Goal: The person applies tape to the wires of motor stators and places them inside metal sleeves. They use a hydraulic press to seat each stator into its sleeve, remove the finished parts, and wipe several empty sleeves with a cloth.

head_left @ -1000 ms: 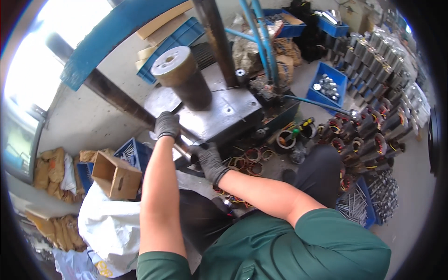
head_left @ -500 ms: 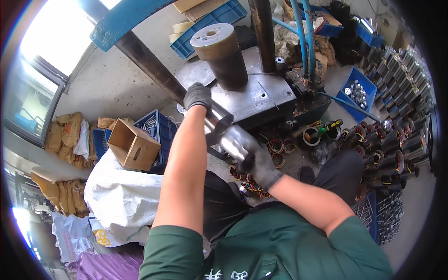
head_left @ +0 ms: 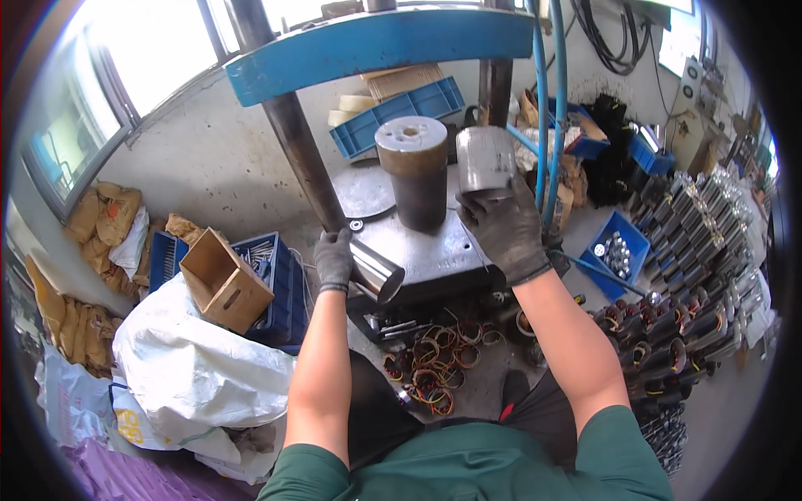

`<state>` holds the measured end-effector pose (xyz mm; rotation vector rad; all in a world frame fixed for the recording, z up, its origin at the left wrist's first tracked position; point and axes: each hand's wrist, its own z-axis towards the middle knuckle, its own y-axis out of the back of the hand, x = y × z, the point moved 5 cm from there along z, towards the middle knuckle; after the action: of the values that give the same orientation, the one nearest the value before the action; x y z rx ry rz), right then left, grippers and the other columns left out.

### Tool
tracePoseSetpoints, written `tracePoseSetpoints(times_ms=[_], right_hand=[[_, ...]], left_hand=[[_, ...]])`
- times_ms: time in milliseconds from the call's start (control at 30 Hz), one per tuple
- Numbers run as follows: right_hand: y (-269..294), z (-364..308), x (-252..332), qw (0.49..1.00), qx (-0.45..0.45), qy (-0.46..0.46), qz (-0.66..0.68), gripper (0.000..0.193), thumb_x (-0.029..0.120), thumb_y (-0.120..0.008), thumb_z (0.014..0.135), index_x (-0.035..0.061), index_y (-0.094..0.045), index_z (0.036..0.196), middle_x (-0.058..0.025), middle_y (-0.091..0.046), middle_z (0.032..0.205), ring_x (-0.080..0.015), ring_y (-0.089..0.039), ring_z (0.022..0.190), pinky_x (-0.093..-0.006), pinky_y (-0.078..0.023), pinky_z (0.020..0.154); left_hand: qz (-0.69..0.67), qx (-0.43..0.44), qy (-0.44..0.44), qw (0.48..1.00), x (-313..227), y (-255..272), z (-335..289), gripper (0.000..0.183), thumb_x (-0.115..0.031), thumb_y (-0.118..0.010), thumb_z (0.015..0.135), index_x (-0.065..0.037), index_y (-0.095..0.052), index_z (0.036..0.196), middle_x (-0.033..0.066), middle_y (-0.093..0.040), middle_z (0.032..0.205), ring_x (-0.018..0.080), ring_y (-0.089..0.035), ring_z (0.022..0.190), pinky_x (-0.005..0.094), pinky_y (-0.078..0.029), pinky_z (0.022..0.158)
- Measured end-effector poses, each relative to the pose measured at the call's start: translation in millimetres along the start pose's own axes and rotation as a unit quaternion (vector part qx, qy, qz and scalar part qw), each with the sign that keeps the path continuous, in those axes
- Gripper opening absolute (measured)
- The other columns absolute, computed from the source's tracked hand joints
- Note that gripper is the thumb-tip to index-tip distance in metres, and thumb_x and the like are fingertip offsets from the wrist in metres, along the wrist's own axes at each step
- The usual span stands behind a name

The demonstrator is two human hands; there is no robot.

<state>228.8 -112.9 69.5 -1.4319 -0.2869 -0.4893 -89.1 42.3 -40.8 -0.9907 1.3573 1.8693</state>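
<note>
My right hand (head_left: 510, 232), in a dark grey work glove, is closed around the lower end of a dull silver metal cylinder (head_left: 486, 164). It holds the cylinder raised and nearly upright, just right of the dark round block (head_left: 420, 188) with a pale flat top. My left hand (head_left: 334, 260), gloved too, is closed at the side of a shiny, hollow steel tube (head_left: 375, 270). This tube is tilted at the front left corner of the press's metal bed (head_left: 439, 252), its open end toward me. The left fingertips are partly hidden.
A blue press crossbeam (head_left: 384, 52) spans two dark posts above the bed. Wire coils (head_left: 434, 367) lie on the floor before me. Rows of metal tubes (head_left: 693, 234) and a blue bin (head_left: 616, 255) of parts stand right. A wooden box (head_left: 225, 280) and white sack (head_left: 196, 359) are left.
The view has tilted up. My right hand has raised its cylinder forward and right, away from the other tube, to beside the block. My left hand and its tube are now lower and farther left.
</note>
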Motion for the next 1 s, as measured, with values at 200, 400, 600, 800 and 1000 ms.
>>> tracePoseSetpoints(times_ms=[200, 400, 600, 800, 1000], right_hand=[[-45, 100, 0, 0.956, 0.015, 0.152, -0.25, 0.066, 0.019, -0.087, 0.076, 0.0082, -0.054, 0.131, -0.0104, -0.067, 0.118, -0.0277, -0.068, 0.107, -0.0364, -0.057, 0.093], [-74, 139, 0, 0.575, -0.127, 0.356, -0.726, 0.097, 0.042, -0.093, 0.06, 0.0084, -0.047, 0.138, -0.0207, -0.066, 0.121, -0.0378, -0.067, 0.113, -0.0463, -0.053, 0.099], [-72, 172, -17, 0.537, -0.183, 0.249, -0.785, 0.113, 0.048, -0.095, 0.059, 0.0054, -0.038, 0.147, -0.0246, -0.068, 0.128, -0.0419, -0.067, 0.118, -0.0472, -0.052, 0.103], [-56, 169, -10, 0.532, -0.159, 0.314, -0.77, 0.079, 0.04, -0.089, 0.076, 0.0011, -0.056, 0.136, -0.0222, -0.07, 0.126, -0.0376, -0.067, 0.118, -0.0446, -0.052, 0.102], [-4, 46, -39, 0.73, -0.035, 0.231, -0.642, 0.046, 0.038, -0.078, 0.092, 0.0049, -0.066, 0.122, -0.0104, -0.072, 0.097, -0.022, -0.07, 0.087, -0.034, -0.056, 0.08]], left_hand=[[-0.023, 0.025, -0.013, 0.999, 4, -3, 2, 0.037, -0.036, -0.068, 0.097, 0.0, -0.078, 0.1, 0.0217, -0.075, 0.089, 0.0329, -0.072, 0.084, 0.043, -0.053, 0.082], [-0.021, 0.045, -0.041, 0.998, -7, -9, 7, 0.042, -0.04, -0.068, 0.098, 0.0, -0.076, 0.106, 0.0225, -0.075, 0.092, 0.037, -0.072, 0.091, 0.0449, -0.054, 0.088], [-0.024, 0.077, -0.018, 0.997, 1, -17, 13, 0.046, -0.041, -0.068, 0.097, 0.0, -0.074, 0.116, 0.0248, -0.075, 0.102, 0.0397, -0.072, 0.1, 0.0458, -0.054, 0.094], [-0.083, 0.082, -0.064, 0.991, -7, -16, 7, 0.037, -0.035, -0.069, 0.098, -0.001, -0.074, 0.113, 0.0231, -0.075, 0.097, 0.0365, -0.072, 0.092, 0.0436, -0.055, 0.087], [-0.147, 0.157, -0.282, 0.935, -73, 3, -66, 0.017, -0.017, -0.077, 0.095, 0.0, -0.074, 0.096, 0.013, -0.076, 0.082, 0.0191, -0.069, 0.071, 0.0339, -0.055, 0.069]])
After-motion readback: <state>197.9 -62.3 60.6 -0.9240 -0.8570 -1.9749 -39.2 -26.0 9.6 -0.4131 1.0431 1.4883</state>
